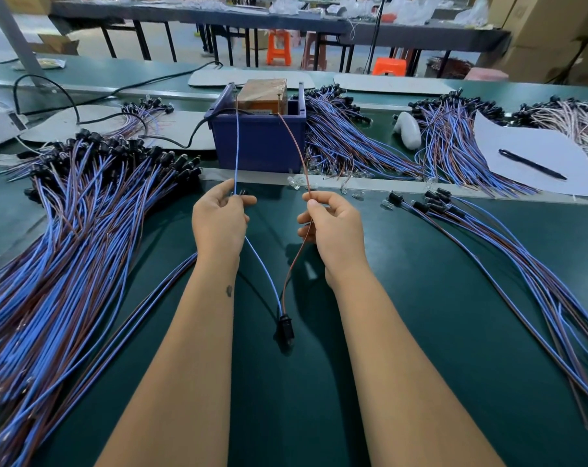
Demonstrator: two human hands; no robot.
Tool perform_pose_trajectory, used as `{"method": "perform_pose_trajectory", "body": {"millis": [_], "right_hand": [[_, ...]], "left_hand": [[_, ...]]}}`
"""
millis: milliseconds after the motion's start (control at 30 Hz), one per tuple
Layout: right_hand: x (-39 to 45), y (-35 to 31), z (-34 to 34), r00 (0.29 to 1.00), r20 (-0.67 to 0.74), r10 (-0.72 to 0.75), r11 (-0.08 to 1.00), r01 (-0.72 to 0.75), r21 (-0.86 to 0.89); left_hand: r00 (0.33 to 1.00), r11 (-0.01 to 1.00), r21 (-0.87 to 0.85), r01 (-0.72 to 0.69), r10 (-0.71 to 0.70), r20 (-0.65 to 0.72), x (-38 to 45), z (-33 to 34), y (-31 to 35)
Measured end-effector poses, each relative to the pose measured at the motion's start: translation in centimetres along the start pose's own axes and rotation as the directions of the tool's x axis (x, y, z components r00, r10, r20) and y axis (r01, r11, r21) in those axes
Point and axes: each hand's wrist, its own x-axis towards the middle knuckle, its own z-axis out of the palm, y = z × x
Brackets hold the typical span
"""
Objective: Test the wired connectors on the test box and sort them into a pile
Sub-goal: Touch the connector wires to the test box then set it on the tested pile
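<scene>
My left hand (218, 217) pinches the blue wire (236, 146) of one wired connector, and my right hand (333, 224) pinches its brown wire (297, 146). Both wire ends reach up to two metal posts on the test box (262, 96), an orange-brown block inside a dark blue bin (259, 143). The wires hang down between my forearms to the black connector (283, 328), which lies on the green table. A large pile of blue and brown wired connectors (77, 237) covers the table to my left. A smaller fan of them (508, 251) lies to my right.
More bundles (346, 139) lie behind a raised strip beside the bin. A white sheet (535, 156) with a black pen (532, 164) and a white handheld device (408, 129) sit at the right. Small clear bulbs (299, 183) are scattered near the strip. A black cable (171, 136) runs left.
</scene>
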Motion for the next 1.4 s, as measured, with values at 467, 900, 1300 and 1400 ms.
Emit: {"method": "perform_pose_trajectory", "body": {"millis": [467,900,1300,1400], "right_hand": [[0.01,0.01,-0.07,1.000,0.006,0.004,1.000,-0.004,-0.021],[-0.09,-0.08,0.08,1.000,0.003,0.004,1.000,-0.004,-0.012],[-0.05,-0.12,-0.01,1.000,0.002,0.012,1.000,-0.012,-0.026],[-0.01,-0.05,-0.05,1.000,0.002,0.012,0.999,-0.012,-0.034]], "left_hand": [[1.000,1.000,0.025,0.000,0.000,0.011,0.12,-0.01,-0.01],[1.000,1.000,0.030,-0.008,0.007,0.014,0.34,0.05,-0.24],[1.000,0.999,0.033,-0.020,0.019,0.020,0.58,0.02,-0.44],[0.999,0.999,0.025,-0.025,0.025,0.021,0.55,-0.01,-0.41]]}}
